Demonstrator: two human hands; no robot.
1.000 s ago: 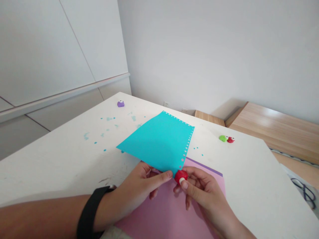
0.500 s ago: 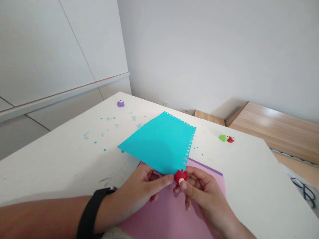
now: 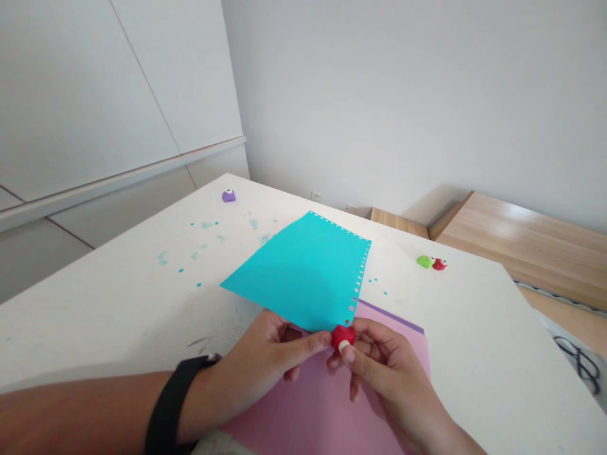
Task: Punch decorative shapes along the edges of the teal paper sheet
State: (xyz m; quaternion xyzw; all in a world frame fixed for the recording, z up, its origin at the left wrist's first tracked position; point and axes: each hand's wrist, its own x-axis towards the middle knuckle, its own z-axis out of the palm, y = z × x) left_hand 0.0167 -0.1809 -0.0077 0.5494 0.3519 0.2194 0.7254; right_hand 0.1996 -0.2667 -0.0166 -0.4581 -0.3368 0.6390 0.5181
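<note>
Turquoise paper pinched by the left hand enters a red craft punch pinched in the right hand.

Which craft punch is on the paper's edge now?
The red craft punch, pinched in the right hand, is at the edge of the turquoise paper. The purple punch, green punch and other red punch lie apart on the white table.

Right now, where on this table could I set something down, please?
The widest patch is the white tabletop right of the pink sheet, below the green and red punches. Another lies left of the teal paper, dotted with punched bits. The left hand and right hand crowd the red punch at the paper's corner.
</note>
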